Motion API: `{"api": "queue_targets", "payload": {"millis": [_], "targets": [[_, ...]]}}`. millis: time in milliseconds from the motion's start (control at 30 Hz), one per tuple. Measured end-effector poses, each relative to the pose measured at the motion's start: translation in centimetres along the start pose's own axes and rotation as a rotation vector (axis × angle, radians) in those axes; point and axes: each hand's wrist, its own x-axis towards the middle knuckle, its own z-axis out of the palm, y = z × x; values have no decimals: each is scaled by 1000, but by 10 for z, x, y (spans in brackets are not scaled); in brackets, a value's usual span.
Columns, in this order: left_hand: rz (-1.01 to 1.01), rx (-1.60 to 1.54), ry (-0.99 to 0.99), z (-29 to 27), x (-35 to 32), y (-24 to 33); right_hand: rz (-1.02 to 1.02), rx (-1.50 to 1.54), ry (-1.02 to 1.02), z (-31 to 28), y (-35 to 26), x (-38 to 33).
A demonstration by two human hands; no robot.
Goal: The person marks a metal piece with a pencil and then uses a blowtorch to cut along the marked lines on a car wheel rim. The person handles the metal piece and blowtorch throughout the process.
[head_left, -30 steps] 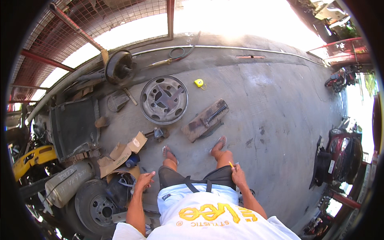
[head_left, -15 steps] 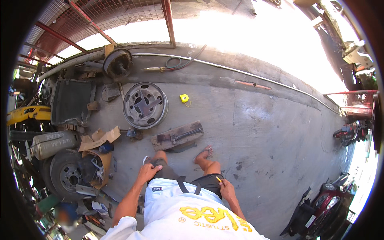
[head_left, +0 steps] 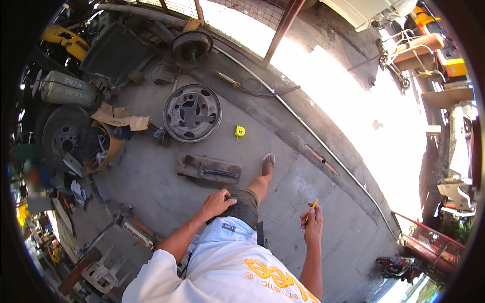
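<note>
My left hand (head_left: 218, 203) rests on the dark shorts over my thigh, its fingers laid along the cloth and holding nothing. Out to the right, over bare concrete, my right hand (head_left: 312, 224) grips a slim yellow pencil (head_left: 315, 203) that points up past the fingers. Ahead of my legs lies a worn, dark-stained wooden block (head_left: 194, 168). Beyond it, a steel wheel rim (head_left: 216, 121) lies flat, with dark flat metal pieces (head_left: 189, 116) across its middle. A yellow tape measure (head_left: 240, 131) sits on the floor to the right of the rim.
A torch with a hose (head_left: 237, 85) and a long pale pipe (head_left: 303, 121) run along the floor's far edge. Scrap, a grey cylinder (head_left: 68, 91), a tyre (head_left: 50, 134) and torn cardboard (head_left: 121, 121) crowd the left. A rusty bar (head_left: 331, 166) lies far right.
My right hand has moved from beside my shorts out to the right with the pencil. The view has turned and one foot has stepped forward; my left hand remains on my thigh.
</note>
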Motion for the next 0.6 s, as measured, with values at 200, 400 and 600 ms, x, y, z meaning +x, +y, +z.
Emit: {"api": "queue_targets", "payload": {"millis": [200, 400, 600], "targets": [[-242, -92, 201, 17, 73, -6, -72, -86, -283, 26, -113, 109], [-386, -250, 296, 7, 72, 29, -842, 303, -842, 44, -359, 131], [-571, -309, 446, 18, 36, 54, -1719, 244, -1147, 83, -544, 100]]}}
